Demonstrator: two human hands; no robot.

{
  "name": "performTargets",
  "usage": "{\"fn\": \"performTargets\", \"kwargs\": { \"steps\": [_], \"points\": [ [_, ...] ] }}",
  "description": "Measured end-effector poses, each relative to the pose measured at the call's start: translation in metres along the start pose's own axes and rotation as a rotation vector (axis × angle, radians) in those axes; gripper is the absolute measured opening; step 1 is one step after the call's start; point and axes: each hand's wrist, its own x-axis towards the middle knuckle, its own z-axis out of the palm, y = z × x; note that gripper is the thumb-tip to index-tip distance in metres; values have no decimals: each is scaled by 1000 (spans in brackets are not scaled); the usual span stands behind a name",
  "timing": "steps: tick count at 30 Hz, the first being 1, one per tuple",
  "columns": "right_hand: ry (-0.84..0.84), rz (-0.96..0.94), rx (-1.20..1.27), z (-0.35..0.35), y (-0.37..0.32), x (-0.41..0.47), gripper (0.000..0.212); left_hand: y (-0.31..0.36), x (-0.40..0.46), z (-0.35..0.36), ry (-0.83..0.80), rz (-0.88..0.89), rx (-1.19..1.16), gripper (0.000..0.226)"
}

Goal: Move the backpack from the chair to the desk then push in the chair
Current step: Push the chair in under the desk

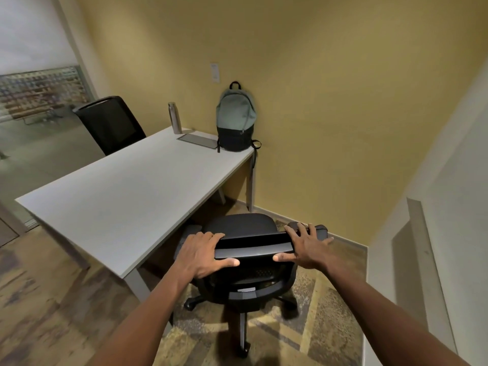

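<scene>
The backpack (pixel 235 120) stood upright on the far corner of the desk (pixel 126 191), with its back against the yellow wall (pixel 330 88). It was green on top and black at the bottom. One of its black straps hung down over the desk's edge. Just beside the backpack, a flat grey tablet (pixel 197 140) lay on the desk. A tall silver bottle (pixel 174 118) stood near the tablet, a little farther along the wall.

The black chair (pixel 245 260) was on the floor at the near side of the desk. Its seat faced the desk, and only a small part of it was under the desk's edge. Nothing sat on the seat.

The left hand (pixel 202 253) gripped the left end of the chair's top bar. Its fingers were curled over the top and its thumb was pressed along the front of the bar. The right hand (pixel 303 248) was at the right end of the bar. Its fingers were spread flat over the top and reached the armrest (pixel 318 230), and its thumb lay against the bar. It looked more like pressing than squeezing.

A second black chair (pixel 111 122) stood on the far side of the desk. The floor (pixel 47 299) had a brown and grey pattern.
</scene>
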Motion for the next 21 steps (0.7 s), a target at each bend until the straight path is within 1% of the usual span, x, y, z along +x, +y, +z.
{"fn": "performTargets", "kwargs": {
  "steps": [3, 5, 9, 12, 17, 21],
  "points": [
    [126, -64, -37, 4, -1, -1, 121, -2, -2, 3, 82, -23, 2, 106],
    [171, -85, -80, 1, 0, 4, 116, -2, 1, 1, 103, -37, 4, 104],
    [172, -106, -113, -6, 5, 21, 110, 3, 8, 1, 121, -73, 6, 102],
    [175, -130, -129, -10, 13, 41, 111, 8, 18, 2, 140, -116, 18, 103],
    [111, -184, -116, -28, 21, 78, 118, 13, 38, 3, 175, -172, 29, 104],
    [39, -239, -110, -47, 26, 108, 118, 18, 54, 6, 204, -227, 42, 105]
  ]
}}
